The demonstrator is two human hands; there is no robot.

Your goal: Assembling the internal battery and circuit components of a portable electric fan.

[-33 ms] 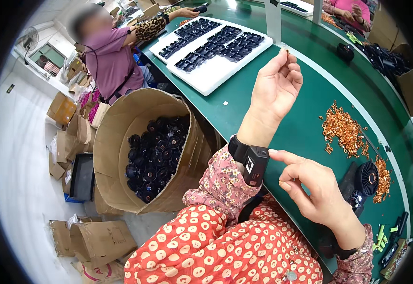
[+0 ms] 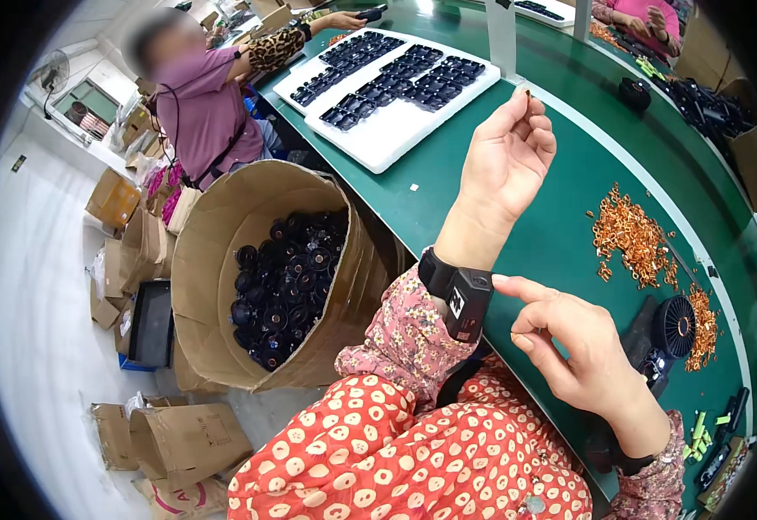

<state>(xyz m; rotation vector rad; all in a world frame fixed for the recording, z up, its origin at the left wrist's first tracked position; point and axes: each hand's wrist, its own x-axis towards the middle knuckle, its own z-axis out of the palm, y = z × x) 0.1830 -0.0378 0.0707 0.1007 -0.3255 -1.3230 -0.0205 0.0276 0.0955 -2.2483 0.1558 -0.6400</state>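
My left hand (image 2: pixel 508 160) is raised over the green table, palm turned up. Its thumb and forefinger pinch together, with a tiny dark and coppery speck at the tips, too small to name. A black box-shaped device (image 2: pixel 469 303) is strapped to my left wrist. My right hand (image 2: pixel 573 342) is held below and to the right, its forefinger stretched out to the device's edge, apparently touching it. The thumb and other fingers are bent and apart, holding nothing. Beyond my right hand, a pile of small copper-coloured metal pieces (image 2: pixel 634 238) lies on the table.
A big cardboard drum (image 2: pixel 196 251) of black round parts (image 2: pixel 283 290) stands left of the table. White foam trays (image 2: pixel 378 152) hold black parts at the back. A black round finned part (image 2: pixel 673 327) lies at right. A co-worker (image 2: pixel 205 104) sits far left.
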